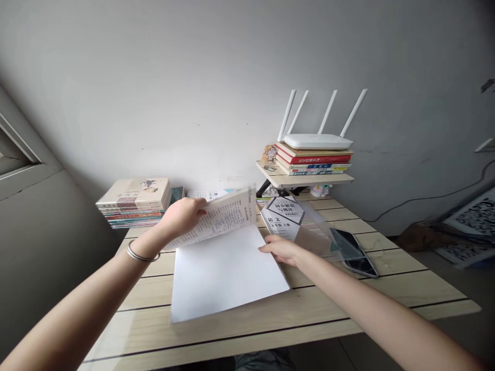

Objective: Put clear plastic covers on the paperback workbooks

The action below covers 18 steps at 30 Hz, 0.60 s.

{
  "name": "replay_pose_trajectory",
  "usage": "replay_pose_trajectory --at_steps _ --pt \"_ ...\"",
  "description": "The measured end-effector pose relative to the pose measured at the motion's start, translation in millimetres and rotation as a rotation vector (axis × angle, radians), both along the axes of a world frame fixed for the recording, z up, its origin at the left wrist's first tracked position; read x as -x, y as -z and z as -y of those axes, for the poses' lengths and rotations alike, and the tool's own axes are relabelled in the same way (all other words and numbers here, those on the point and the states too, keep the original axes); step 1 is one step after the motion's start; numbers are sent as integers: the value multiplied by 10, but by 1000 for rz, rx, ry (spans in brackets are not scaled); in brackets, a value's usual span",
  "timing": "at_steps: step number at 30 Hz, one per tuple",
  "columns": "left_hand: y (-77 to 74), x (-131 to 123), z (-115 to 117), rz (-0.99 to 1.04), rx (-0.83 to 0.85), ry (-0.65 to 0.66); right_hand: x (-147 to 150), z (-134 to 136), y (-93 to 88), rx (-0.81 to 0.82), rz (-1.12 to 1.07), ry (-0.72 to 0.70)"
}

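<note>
While a stack of books [133, 198] sits beyond and to the left of the left grip [184, 217], that grip is closed, thumb against fingers, on a raised printed sheet [228, 219]. A white page [228, 281] lies on the counter [328, 304], below and to the right of the left grip. At the page's right edge is the right grip [280, 250], fingertips over the paper; whether it pinches it, I cannot tell. Just beyond that grip lies a grey-and-white book [284, 214]; farther back, a router [319, 141] tops a small stand [309, 180]. A phone [358, 257] lies to its right.
</note>
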<state>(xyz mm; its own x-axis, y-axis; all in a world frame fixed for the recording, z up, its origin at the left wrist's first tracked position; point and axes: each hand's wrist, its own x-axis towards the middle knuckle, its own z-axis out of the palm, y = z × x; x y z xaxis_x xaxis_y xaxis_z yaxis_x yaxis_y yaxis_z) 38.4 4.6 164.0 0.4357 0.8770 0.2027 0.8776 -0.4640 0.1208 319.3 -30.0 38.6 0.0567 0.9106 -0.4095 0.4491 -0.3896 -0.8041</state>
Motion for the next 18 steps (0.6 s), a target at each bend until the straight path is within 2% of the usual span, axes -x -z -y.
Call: replay_pose_trajectory --at_steps 2,5,7,8,10,12,15,17,18 --pt "-124 169 41 138 39 -35 -123 -81 -300 -31 56 -44" --pt "-202 485 172 510 218 -133 -304 -377 -922 -161 427 -256" --pt "-114 673 341 855 442 -192 -315 -633 -1333 -279 666 -406" --pt "-13 740 456 1015 555 -218 -266 -760 -1502 -333 777 -506" --pt "301 795 742 1251 737 -271 -42 -986 -1733 -418 965 -688" --pt "738 744 1071 1433 863 -373 333 -1154 -1810 -419 1122 -809" --pt "1433 526 1520 1629 985 -480 1064 -1285 -1697 -423 1217 -943" --pt "1775 346 1731 1667 1109 -474 1559 -1304 -1521 -455 1232 -1009" --pt "1885 261 1807 1670 1158 -462 1784 -1295 -1414 -484 1234 -1042"
